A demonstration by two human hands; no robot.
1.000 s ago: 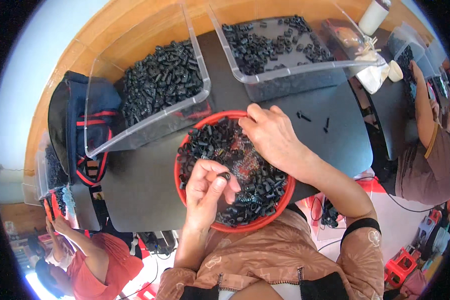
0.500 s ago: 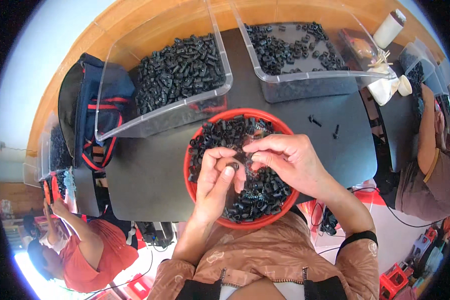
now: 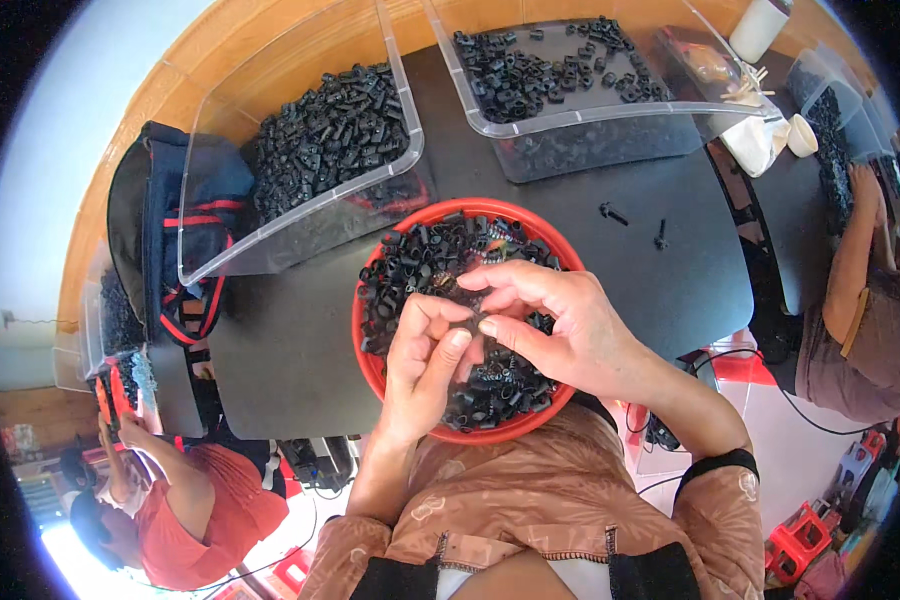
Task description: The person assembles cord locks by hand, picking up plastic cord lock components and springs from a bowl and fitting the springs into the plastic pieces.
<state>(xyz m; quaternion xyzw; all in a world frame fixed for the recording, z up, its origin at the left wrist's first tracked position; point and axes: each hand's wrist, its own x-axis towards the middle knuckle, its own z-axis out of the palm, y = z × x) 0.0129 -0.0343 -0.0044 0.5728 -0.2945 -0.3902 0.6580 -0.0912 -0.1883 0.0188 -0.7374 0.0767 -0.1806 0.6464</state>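
Both hands meet over a red basin (image 3: 568, 262) heaped with small black tubular plastic parts (image 3: 395, 290) and some small metal springs. My left hand (image 3: 422, 365) is closed, its thumb and fingertips pinching a small black plastic part (image 3: 473, 323). Against that part presses the thumb of my right hand (image 3: 570, 325); its index finger is stretched over the basin, and the other fingers curl behind. Fingertips mostly cover the part, so its exact shape is hidden.
Behind the basin stand two clear bins of black parts, the left bin (image 3: 305, 228) fuller than the right bin (image 3: 600, 150). Two black pieces (image 3: 661, 234) lie on the dark table (image 3: 300, 350). A navy bag (image 3: 160, 220) stands left. People work at both sides.
My right thumb has come in against the part at my left fingertips, closing the gap between the hands. The view has shifted slightly; basin and bins appear a little higher and further left.
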